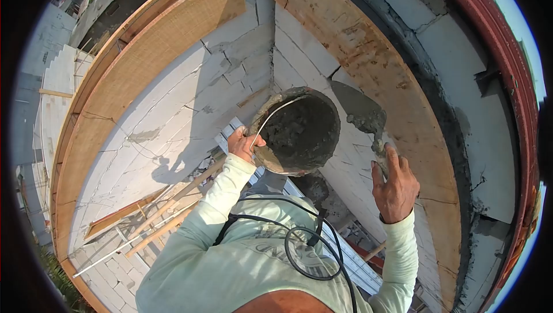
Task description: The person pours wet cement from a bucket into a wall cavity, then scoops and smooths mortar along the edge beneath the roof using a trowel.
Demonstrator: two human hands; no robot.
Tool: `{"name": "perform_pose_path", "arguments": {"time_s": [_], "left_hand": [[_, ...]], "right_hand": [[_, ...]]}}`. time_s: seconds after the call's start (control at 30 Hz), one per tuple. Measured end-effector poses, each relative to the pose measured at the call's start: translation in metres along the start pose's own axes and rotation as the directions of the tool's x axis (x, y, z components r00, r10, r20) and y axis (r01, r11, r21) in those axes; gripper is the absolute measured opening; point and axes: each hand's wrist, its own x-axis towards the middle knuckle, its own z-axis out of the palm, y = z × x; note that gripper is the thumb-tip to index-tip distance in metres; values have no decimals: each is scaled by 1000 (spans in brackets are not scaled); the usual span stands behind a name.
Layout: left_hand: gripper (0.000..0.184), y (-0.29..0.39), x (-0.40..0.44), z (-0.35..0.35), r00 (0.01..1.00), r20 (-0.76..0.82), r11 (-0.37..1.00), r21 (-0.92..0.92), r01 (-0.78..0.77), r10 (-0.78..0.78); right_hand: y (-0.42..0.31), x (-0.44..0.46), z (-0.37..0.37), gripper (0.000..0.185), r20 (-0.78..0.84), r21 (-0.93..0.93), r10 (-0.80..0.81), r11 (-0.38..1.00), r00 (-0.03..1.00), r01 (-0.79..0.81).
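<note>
My left hand (244, 143) is closed on the thin pale handle of a round bucket (268, 159), at the left side of its rim. Dark wet mortar (295, 127) lies inside the bucket, and its inner wall is smeared with it. To the right, my right hand (396, 185) grips the handle of a trowel (349, 96). The trowel's grey blade points up and left, close to a wooden board, and a lump of mortar clings near its neck. Blade and bucket are apart in the picture.
A long wooden board (368, 42) runs along the right wall, beside grey blocks (461, 82) with dark mortar. Another board (155, 42) edges the white block wall (173, 94) on the left. Below are poles (173, 200) and metal planking (360, 272). A black cable (288, 244) loops across my shirt.
</note>
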Motion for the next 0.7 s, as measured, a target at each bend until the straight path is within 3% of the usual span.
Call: {"name": "perform_pose_path", "arguments": {"time_s": [0.03,0.07,0.1,0.17,0.23,0.3,0.33,0.37,0.43,0.47,0.57,0.63,0.7], "left_hand": [[17,11,5,-1,977,32,955,-208,214,-212],[18,17,8,-2,910,103,823,-396,408,-401],[18,9,7,2,910,103,827,-388,408,-401],[16,-12,4,15,993,31,941,-316,118,-114],[15,5,6,13,997,8,972,-218,82,-82],[19,10,8,17,989,5,940,-309,142,-148],[17,6,9,21,965,-9,854,-469,227,-262],[17,4,12,18,966,-8,857,-463,226,-259],[15,-1,18,10,980,-70,940,-304,156,-186],[16,31,28,-2,916,-7,820,-449,354,-400],[17,35,30,-3,933,23,809,-491,324,-360],[17,27,28,5,913,60,743,-560,366,-404],[17,16,26,15,888,106,667,-622,410,-448]], "right_hand": [[-2,-4,18,50,84,0,-35,999,996,35],[-5,-6,36,48,168,-23,-48,998,985,53],[-7,-7,56,46,253,-44,-58,996,966,72],[-9,1,102,45,323,-104,-63,989,944,101],[-16,15,138,43,249,-129,-75,986,966,110],[-29,29,156,42,205,-148,-80,983,975,111],[-32,32,160,40,165,-175,-93,977,982,121],[-32,28,162,40,163,-169,-90,979,982,118],[-33,9,162,38,239,-194,-295,919,925,344],[-30,2,160,36,263,-191,-330,903,907,384],[-16,20,124,35,354,-101,-331,916,874,388],[-15,31,123,34,262,-118,-308,930,915,347],[-24,45,129,35,71,-182,-255,947,964,264]]}}
